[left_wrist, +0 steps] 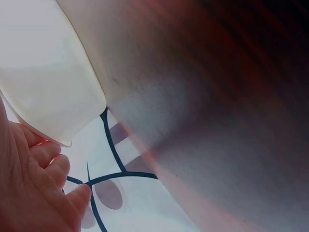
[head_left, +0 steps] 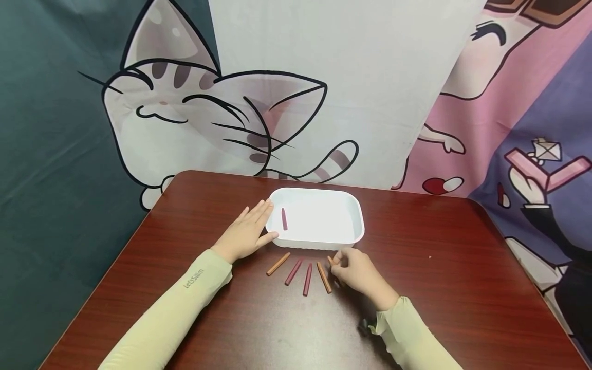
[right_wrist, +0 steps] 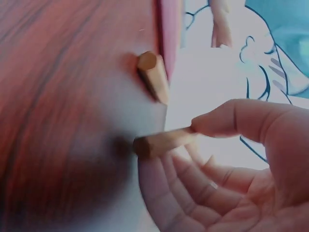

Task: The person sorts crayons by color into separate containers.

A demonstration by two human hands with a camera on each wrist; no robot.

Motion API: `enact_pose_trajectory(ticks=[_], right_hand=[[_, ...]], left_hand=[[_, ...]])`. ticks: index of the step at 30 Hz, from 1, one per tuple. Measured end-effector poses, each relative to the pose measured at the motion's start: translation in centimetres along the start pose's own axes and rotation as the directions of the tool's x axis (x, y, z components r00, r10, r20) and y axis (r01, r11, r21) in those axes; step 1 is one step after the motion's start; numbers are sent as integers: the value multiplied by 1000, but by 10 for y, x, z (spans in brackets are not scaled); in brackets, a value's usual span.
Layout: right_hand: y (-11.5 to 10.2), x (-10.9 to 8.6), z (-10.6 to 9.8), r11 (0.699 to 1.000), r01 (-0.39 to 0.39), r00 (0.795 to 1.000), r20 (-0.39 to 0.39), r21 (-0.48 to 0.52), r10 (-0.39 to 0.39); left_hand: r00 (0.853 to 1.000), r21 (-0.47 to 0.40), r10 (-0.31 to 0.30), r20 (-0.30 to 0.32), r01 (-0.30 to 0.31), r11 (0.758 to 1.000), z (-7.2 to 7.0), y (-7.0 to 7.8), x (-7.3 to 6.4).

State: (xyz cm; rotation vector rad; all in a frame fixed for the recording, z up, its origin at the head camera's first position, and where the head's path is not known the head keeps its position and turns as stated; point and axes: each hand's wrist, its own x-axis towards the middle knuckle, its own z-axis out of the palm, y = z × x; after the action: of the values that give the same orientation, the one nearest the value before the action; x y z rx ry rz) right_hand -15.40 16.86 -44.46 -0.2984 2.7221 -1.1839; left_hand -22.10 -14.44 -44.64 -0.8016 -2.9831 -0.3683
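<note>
Behind our glossy red-brown wooden table (head_left: 435, 288) hangs a cartoon-printed cloth backdrop (head_left: 287, 92). Our right hand (head_left: 363, 272) pinches 1 slim orange-brown crayon-like stick (right_wrist: 164, 142) just beside the shallow white plastic tray (head_left: 324, 216); our left hand (head_left: 247, 234), fingers straight, touches its left end. Inside lies 1 maroon crayon-like stick (head_left: 284, 219); 2 more maroon sticks (head_left: 293, 272) and 2 orange-brown sticks (head_left: 278, 263) lie outside, so we judge the work only begun
</note>
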Motion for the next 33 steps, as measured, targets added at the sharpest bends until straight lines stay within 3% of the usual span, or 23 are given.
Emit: enact_pose_trajectory(ticks=[3,6,10,14,24,33], right_hand=[[0,1,-4,992,12,999,42,126,-17],[0,1,-9,959,7,997,78,282,-30],[-1,1,-13,870,-24,990,130,492,-46],[-5,2,-15,780,-44,986,152,625,-66],[-37,18,-19,619,-20,992,94,785,-87],[-49,51,-21,550,-92,994,106,830,6]], left_hand=[[1000,-1,0,4,0,1000,0,-1,1],[1000,-4,1,5,-1,1000,1,-1,2],[1000,-7,1,9,0,1000,1,-1,2],[1000,-7,0,13,0,1000,1,-2,2],[1000,-12,-1,9,1,1000,1,-2,2],[1000,-5,-1,8,1,1000,1,-2,2]])
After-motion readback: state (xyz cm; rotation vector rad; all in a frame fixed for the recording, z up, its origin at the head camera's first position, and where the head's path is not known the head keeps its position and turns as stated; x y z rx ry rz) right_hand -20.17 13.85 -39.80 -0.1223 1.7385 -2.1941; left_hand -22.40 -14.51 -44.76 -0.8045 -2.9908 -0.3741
